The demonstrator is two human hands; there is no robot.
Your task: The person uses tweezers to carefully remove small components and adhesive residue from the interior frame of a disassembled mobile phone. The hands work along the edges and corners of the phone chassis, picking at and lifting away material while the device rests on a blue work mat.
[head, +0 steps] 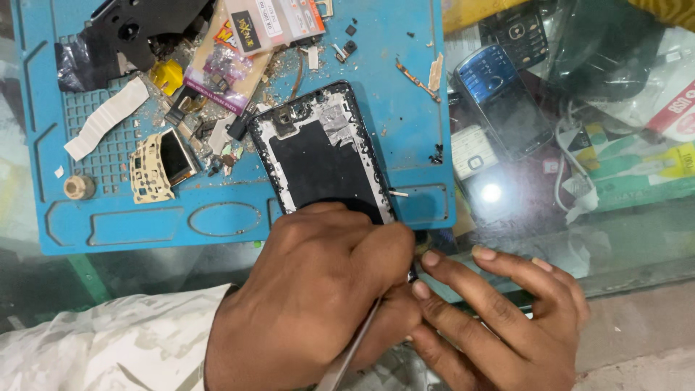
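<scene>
An opened black phone body with its back off lies tilted on a blue repair mat. My left hand covers the phone's lower end and is closed around a thin metal tool, whose tip sits near the phone's bottom corner. My right hand lies beside it on the glass, fingers stretched left and spread, fingertips touching the left hand at the tool tip. The phone's bottom edge is hidden under the hands.
Loose parts litter the mat's far left: a small circuit board with screen, a white ribbon strip, a yellow part, packets, screws. To the right, under the glass counter, lie a blue keypad phone and packaged goods.
</scene>
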